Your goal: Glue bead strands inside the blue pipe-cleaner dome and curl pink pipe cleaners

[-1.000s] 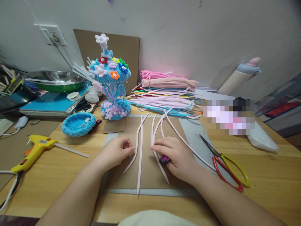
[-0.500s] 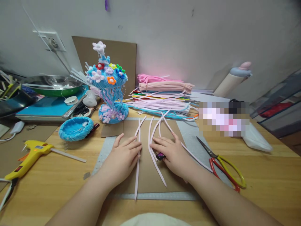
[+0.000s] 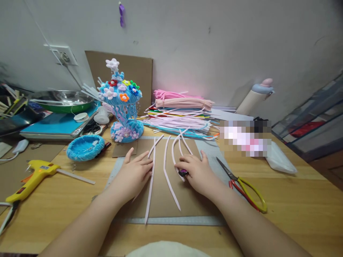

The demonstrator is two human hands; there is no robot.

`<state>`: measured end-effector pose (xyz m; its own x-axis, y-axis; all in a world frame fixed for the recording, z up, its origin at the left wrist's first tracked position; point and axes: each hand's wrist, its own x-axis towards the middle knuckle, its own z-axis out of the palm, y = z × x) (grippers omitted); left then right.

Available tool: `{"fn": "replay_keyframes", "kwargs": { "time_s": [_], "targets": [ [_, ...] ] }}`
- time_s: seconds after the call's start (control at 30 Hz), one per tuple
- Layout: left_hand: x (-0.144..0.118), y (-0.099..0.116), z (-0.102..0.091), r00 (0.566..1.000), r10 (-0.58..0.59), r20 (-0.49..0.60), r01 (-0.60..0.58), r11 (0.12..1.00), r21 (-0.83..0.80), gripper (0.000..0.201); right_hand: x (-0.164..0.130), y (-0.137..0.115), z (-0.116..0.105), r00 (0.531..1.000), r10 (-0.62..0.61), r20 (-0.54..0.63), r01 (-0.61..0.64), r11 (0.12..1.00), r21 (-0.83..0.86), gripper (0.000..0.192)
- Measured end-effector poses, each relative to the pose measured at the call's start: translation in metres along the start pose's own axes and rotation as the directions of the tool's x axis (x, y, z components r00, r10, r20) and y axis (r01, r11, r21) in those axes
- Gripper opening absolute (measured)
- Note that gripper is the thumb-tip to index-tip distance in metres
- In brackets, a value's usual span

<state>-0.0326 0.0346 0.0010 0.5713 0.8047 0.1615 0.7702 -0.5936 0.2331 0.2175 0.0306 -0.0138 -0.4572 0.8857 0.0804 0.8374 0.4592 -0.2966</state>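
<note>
Head view, the only one we get. Left hand (image 3: 135, 175) lies flat, palm down, fingers spread, on the brown cardboard sheet (image 3: 160, 200); it grips nothing, its fingertips touching a pale pink pipe cleaner (image 3: 150, 185) that runs from near the far edge of the cardboard to past its near edge. Right hand (image 3: 197, 171) also flat and unclenched on the cardboard, fingers pointing left, pressing on the curved pink pipe cleaners (image 3: 174, 150) that fan out toward the back. A small dark object with a purple end (image 3: 183, 173) sits right under the right fingers, touching them; we cannot tell what it is or whether it is pinched. One more loose pink stem (image 3: 170, 184) lies between the two hands, apart from the left, near the right.

The cardboard rests on a grey cutting mat (image 3: 171, 220), which rests on the wooden table (image 3: 294, 200). Just right of the right hand, scissors with red and yellow handles (image 3: 245, 187) lie on the mat edge, blades closed as far as we see. Behind the cardboard: a stack of mixed pipe cleaners (image 3: 182, 114), mostly pink, against the wall. Left of that, a blue pipe-cleaner mushroom-shaped model with small flowers (image 3: 122, 103), upright. Nearer left, a blue fuzzy bowl (image 3: 85, 147). Far left, a yellow glue gun (image 3: 32, 176) on its side, well apart from both hands. A metal bowl with green rim (image 3: 63, 100) sits at the back left.
</note>
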Motion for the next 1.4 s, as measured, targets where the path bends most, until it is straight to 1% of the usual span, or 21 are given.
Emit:
{"fn": "replay_keyframes", "kwargs": {
  "time_s": [0.1,0.27,0.4,0.47,0.53,0.6,0.67,0.73,0.8,0.87,0.93,1.0,1.07,1.13,1.23,1.33,1.4],
  "targets": [
    [0.004,0.003,-0.002,1.0,0.016,0.013,-0.016,1.0,0.025,0.029,-0.001,0.001,-0.001,1.0,-0.005,0.005,0.005,1.0,0.024,0.044],
    [0.007,0.01,-0.005,1.0,0.006,-0.013,-0.005,0.998,0.058,0.031,0.002,0.0,-0.004,1.0,0.014,-0.025,-0.012,0.998,0.065,0.042],
    [0.005,0.013,-0.002,0.998,0.047,0.041,-0.048,0.999,0.02,0.029,0.004,-0.004,-0.008,0.998,0.061,-0.029,-0.058,0.993,0.106,0.033],
    [0.006,0.012,0.001,0.998,0.042,0.056,-0.042,0.999,-0.001,0.029,0.002,-0.012,-0.009,0.997,0.081,-0.007,-0.08,0.989,0.122,0.023],
    [0.009,0.01,0.003,0.998,0.026,0.054,-0.025,0.999,-0.025,0.03,-0.002,-0.022,-0.008,0.993,0.112,0.02,-0.114,0.986,0.12,0.014],
    [0.013,0.008,0.004,0.999,0.009,0.042,-0.006,0.998,-0.061,0.03,-0.008,-0.035,-0.003,0.988,0.148,0.041,-0.151,0.983,0.104,0.022],
    [0.018,0.007,0.003,1.0,-0.015,0.024,0.018,0.993,-0.115,0.028,-0.011,-0.046,0.005,0.983,0.176,0.049,-0.18,0.98,0.088,0.022],
    [0.022,0.008,0.003,0.998,-0.065,0.0,0.064,0.98,-0.188,0.027,-0.012,-0.052,0.012,0.979,0.196,0.049,-0.199,0.976,0.083,0.011],
    [0.025,0.01,0.003,0.987,-0.159,-0.028,0.145,0.949,-0.279,0.024,-0.01,-0.053,0.016,0.977,0.212,0.036,-0.214,0.972,0.097,0.001],
    [0.029,0.012,0.003,0.956,-0.291,-0.034,0.255,0.884,-0.391,0.024,-0.008,-0.052,0.015,0.974,0.226,-0.002,-0.224,0.966,0.133,0.003],
    [0.033,0.015,0.003,0.912,-0.41,0.018,0.358,0.775,-0.521,0.03,-0.008,-0.05,0.011,0.971,0.23,-0.063,-0.216,0.959,0.184,0.006],
    [0.036,0.019,0.001,0.877,-0.463,0.127,0.427,0.632,-0.646,0.037,-0.009,-0.049,0.005,0.969,0.212,-0.126,-0.177,0.954,0.241,0.011],
    [0.038,0.023,-0.004,0.86,-0.452,0.236,0.458,0.482,-0.747,0.042,-0.011,-0.049,0.001,0.97,0.168,-0.178,-0.111,0.95,0.292,0.015],
    [0.037,0.027,-0.01,0.856,-0.422,0.297,0.454,0.344,-0.822,0.045,-0.014,-0.05,0.001,0.969,0.114,-0.219,-0.037,0.944,0.327,0.014],
    [0.032,0.033,-0.02,0.862,-0.4,0.313,0.409,0.183,-0.894,0.044,-0.016,-0.05,0.005,0.964,0.049,-0.26,0.047,0.935,0.351,0.015],
    [0.027,0.035,-0.026,0.866,-0.404,0.295,0.354,0.079,-0.932,0.037,-0.017,-0.051,0.005,0.964,-0.008,-0.267,0.117,0.912,0.394,0.015],
    [0.023,0.034,-0.029,0.872,-0.414,0.262,0.305,0.039,-0.952,0.032,-0.016,-0.051,0.003,0.974,-0.018,-0.224,0.13,0.857,0.499,0.014]
  ]
}}
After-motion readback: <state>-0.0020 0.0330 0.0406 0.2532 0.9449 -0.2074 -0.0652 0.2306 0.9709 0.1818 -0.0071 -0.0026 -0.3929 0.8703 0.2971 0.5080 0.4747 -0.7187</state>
